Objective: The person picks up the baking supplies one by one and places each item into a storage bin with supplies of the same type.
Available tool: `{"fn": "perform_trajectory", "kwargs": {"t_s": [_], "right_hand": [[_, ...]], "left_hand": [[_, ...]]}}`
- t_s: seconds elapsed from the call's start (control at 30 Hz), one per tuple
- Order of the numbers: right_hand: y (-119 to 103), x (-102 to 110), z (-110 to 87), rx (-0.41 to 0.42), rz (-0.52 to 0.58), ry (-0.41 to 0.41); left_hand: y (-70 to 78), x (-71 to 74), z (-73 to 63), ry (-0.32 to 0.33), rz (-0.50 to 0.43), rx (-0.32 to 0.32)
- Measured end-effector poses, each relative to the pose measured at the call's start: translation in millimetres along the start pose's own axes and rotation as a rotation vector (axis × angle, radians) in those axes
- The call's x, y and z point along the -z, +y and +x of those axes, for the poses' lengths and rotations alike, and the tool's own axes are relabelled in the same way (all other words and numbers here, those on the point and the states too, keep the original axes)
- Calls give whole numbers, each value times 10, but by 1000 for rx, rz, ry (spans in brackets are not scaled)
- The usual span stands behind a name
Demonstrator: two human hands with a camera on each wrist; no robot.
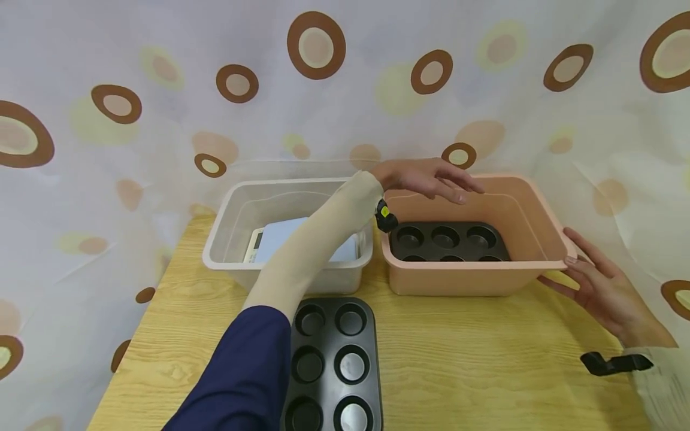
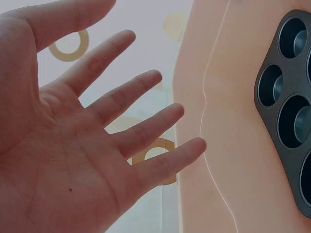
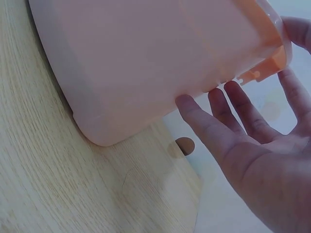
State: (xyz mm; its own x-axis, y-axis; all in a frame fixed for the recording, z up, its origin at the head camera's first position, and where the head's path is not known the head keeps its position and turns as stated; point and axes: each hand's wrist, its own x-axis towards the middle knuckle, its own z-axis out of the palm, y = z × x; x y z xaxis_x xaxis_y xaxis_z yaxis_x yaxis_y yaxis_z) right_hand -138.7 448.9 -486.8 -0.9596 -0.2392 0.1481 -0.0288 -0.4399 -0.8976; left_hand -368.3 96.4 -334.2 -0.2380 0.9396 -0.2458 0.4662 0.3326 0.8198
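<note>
A peach plastic bin (image 1: 447,278) stands on the table with a dark six-cup muffin pan (image 1: 445,234) inside it. Over the bin's back rim, my left hand (image 1: 428,178) reaches across with its fingers straight. Spread fingers and a bare palm show on that left hand (image 2: 92,131) in the left wrist view. At the bin's right end, my right hand (image 1: 604,287) touches the wall and rim with extended fingers. The right wrist view has this right hand (image 3: 262,145) with its fingertips against the bin's side (image 3: 121,63).
Left of the peach bin stands a white bin (image 1: 221,245) holding a pale blue, flat-topped device (image 1: 277,238), partly covered by my left arm. Another muffin pan (image 1: 330,365) lies on the wooden table (image 1: 458,359) in front. A patterned curtain (image 1: 366,90) hangs behind.
</note>
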Motion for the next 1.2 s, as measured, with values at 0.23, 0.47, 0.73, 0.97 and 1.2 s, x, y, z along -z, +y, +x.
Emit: {"fn": "perform_trajectory", "kwargs": {"t_s": [0.23, 0.47, 0.73, 0.97, 1.2], "right_hand": [[2, 54, 49, -8, 7, -13], [-8, 95, 102, -12, 9, -16], [-13, 143, 163, -9, 20, -42], [0, 214, 94, -3, 46, -41], [0, 249, 81, 19, 35, -51]], "left_hand": [[-23, -45, -159, 50, -60, 0], [-30, -102, -318, 96, -50, -32], [-100, -210, -521, 217, -128, -137], [-156, -464, -674, 302, -145, -272], [-118, -695, -900, 305, -166, -275]]}}
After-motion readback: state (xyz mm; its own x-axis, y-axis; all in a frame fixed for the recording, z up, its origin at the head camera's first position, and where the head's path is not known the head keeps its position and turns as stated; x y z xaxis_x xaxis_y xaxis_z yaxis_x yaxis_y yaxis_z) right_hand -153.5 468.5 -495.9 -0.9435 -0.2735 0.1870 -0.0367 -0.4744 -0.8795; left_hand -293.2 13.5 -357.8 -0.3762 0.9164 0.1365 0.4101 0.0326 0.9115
